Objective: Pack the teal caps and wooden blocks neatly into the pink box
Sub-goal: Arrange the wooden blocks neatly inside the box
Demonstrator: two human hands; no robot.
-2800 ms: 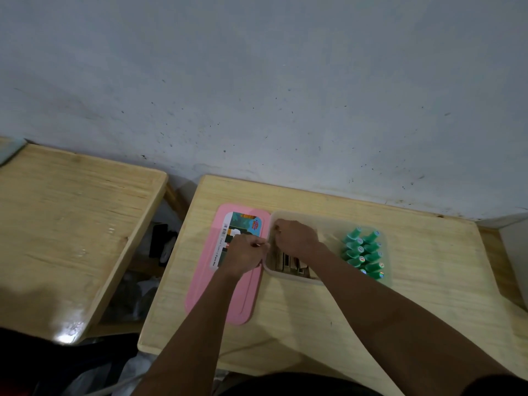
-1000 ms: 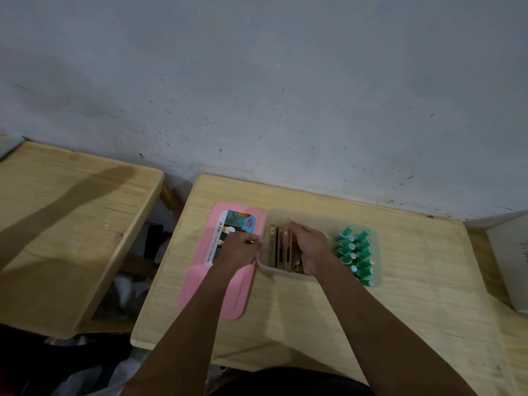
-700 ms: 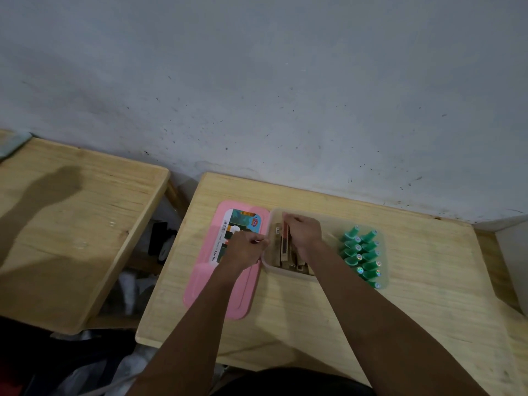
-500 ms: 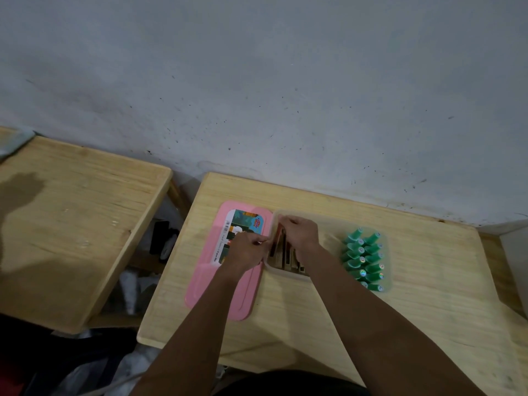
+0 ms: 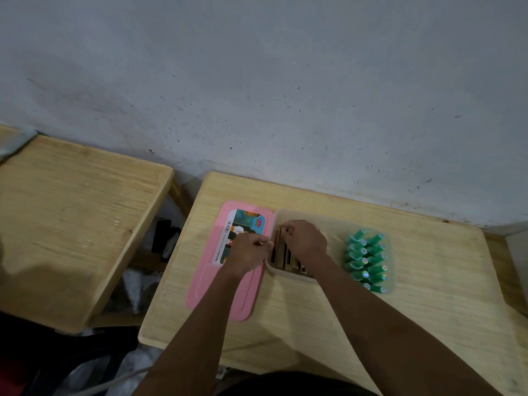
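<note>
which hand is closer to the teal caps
Right. The right hand is in the translucent box gripping wooden blocks, just left of the teal caps; the left hand grips the box's left rim, over the pink lid.

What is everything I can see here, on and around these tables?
box: one, translucent, on the right table
lid: one, pink with a picture label, flat beside the box's left side
wooden blocks: several, brown, on edge in the box's left end, partly hidden
teal caps: about a dozen, two rows in the box's right end
right table: one, light wood, against the wall
left table: one, light wood
wall: grey, behind
left hand: grips the box's left rim
right hand: pinches the wooden blocks
</note>
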